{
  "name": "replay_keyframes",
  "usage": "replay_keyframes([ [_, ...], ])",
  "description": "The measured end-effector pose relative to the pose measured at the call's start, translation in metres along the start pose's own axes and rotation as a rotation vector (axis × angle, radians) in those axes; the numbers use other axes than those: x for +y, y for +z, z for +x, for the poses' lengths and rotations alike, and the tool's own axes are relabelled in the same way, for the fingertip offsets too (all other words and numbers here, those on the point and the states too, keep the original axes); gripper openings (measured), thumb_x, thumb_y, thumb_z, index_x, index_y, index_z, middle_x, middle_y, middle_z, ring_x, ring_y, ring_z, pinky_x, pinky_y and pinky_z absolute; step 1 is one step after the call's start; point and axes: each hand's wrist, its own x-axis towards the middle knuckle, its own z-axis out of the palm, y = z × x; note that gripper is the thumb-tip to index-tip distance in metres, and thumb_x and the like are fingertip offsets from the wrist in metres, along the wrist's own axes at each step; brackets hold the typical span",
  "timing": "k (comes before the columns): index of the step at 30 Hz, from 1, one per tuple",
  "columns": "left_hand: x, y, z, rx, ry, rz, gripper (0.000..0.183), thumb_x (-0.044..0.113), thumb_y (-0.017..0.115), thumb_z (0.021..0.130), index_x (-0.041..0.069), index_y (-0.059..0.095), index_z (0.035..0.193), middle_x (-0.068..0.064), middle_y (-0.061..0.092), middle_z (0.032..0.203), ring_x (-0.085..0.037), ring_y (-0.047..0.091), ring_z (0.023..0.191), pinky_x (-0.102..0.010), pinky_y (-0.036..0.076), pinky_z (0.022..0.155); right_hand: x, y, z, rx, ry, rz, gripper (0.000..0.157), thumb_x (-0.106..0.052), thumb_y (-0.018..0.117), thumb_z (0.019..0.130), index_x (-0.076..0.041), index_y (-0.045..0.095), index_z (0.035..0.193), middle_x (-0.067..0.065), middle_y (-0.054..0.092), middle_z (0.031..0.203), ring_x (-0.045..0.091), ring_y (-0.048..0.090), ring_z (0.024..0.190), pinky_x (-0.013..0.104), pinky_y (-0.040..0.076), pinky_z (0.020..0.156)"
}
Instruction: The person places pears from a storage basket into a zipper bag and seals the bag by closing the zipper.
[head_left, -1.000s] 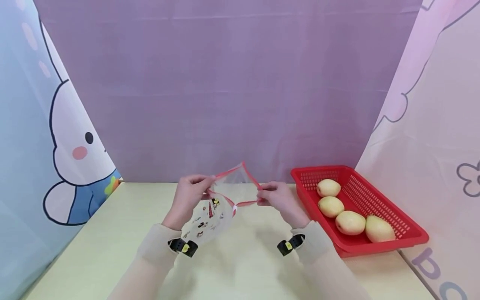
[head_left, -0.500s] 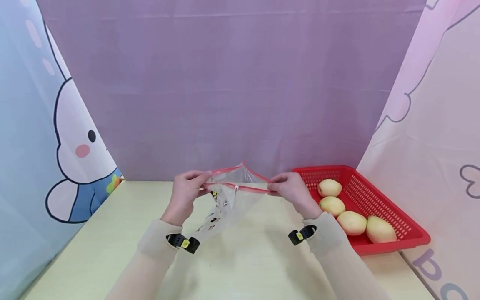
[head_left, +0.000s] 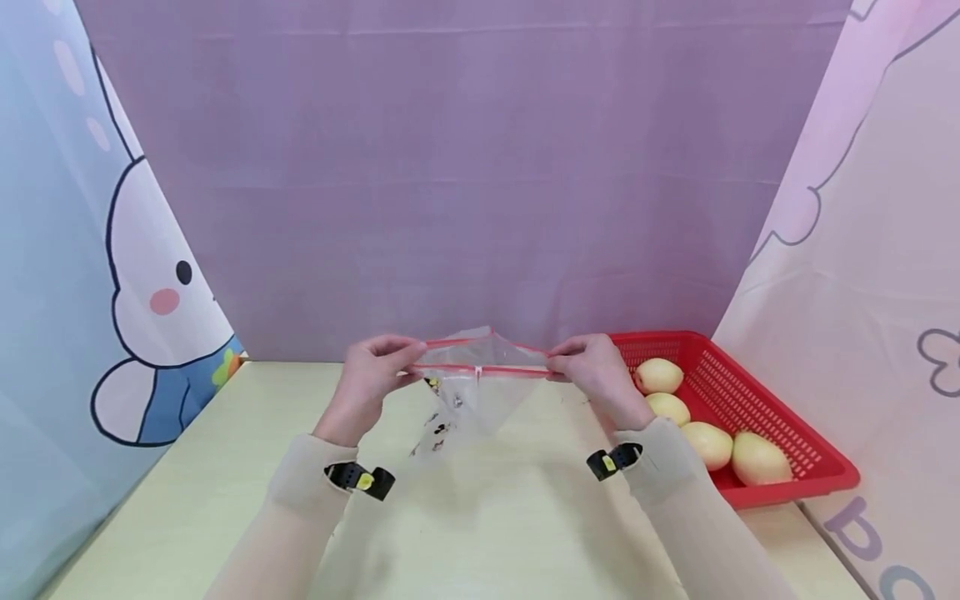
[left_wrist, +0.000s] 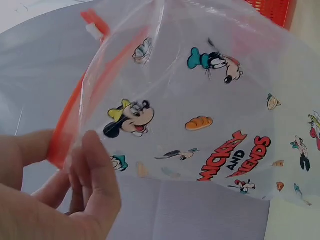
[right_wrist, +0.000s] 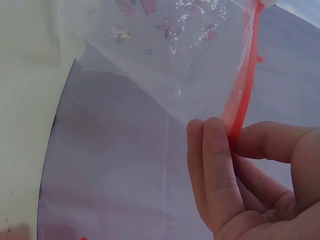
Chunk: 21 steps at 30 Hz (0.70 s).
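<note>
So there's a big purple cloth [head_left: 465, 167] hanging across the back, with a pale table [head_left: 187, 475] in front of it. A red basket [head_left: 757, 396] sits on the right side of the table. The clear zip bag [left_wrist: 200, 95], printed with cartoon figures, is held up over the middle; can't really tell if its bottom touches the tabletop. Left hand [head_left: 366, 379] pinches one side of the mouth between thumb and fingers, right hand [head_left: 600, 375] does the same on the other side, just in front of the basket. Four pale fruits [head_left: 707, 446] lie in the basket. Then the red strip [head_left: 517, 372] round the mouth: front run is pretty much straight, back run peaks in the middle, narrow gap between. Tiny white slider [head_left: 478, 372] sits midway on the front run. IMO the trick with spreading a mouth like this is not to haul sideways, since that just flattens the gap. Ease the hands slightly inward and the two edges should bow apart. I'd pinch the stiff strip rather than the film, which would probably crease, and level both hands.
</note>
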Motion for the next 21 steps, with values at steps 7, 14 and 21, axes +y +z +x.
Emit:
replay_keyframes([
  [7, -0.001, 0.011, 0.001, -0.155, -0.072, 0.079, 0.034, 0.009, 0.069, 0.097, -0.005, 0.064, 0.127, -0.014, 0.065, 0.11, -0.019, 0.064, 0.084, -0.037, 0.058, 0.086, -0.006, 0.001, 0.002, -0.008, -0.04, 0.0, 0.023, -0.012, 0.068, 0.096, 0.003, 0.072, 0.113, 0.016, 0.071, 0.104, 0.021, 0.073, 0.086, 0.039, 0.058, 0.089],
  [14, 0.004, 0.024, 0.004, -0.158, -0.056, 0.082, 0.035, 0.022, 0.064, 0.102, -0.004, 0.067, 0.125, -0.012, 0.064, 0.102, -0.021, 0.065, 0.087, -0.037, 0.059, 0.084, -0.013, -0.001, 0.002, 0.017, -0.121, -0.108, 0.021, -0.012, 0.068, 0.095, 0.002, 0.074, 0.109, 0.013, 0.074, 0.093, 0.018, 0.072, 0.078, 0.039, 0.058, 0.086],
  [21, 0.003, 0.032, 0.003, -0.104, -0.054, 0.011, 0.03, 0.019, 0.062, 0.103, -0.005, 0.069, 0.12, -0.016, 0.061, 0.105, -0.019, 0.063, 0.081, -0.033, 0.059, 0.078, -0.021, 0.003, 0.003, -0.011, -0.168, -0.203, 0.019, -0.01, 0.068, 0.095, 0.002, 0.074, 0.108, 0.01, 0.074, 0.086, 0.018, 0.072, 0.078, 0.037, 0.059, 0.078],
])
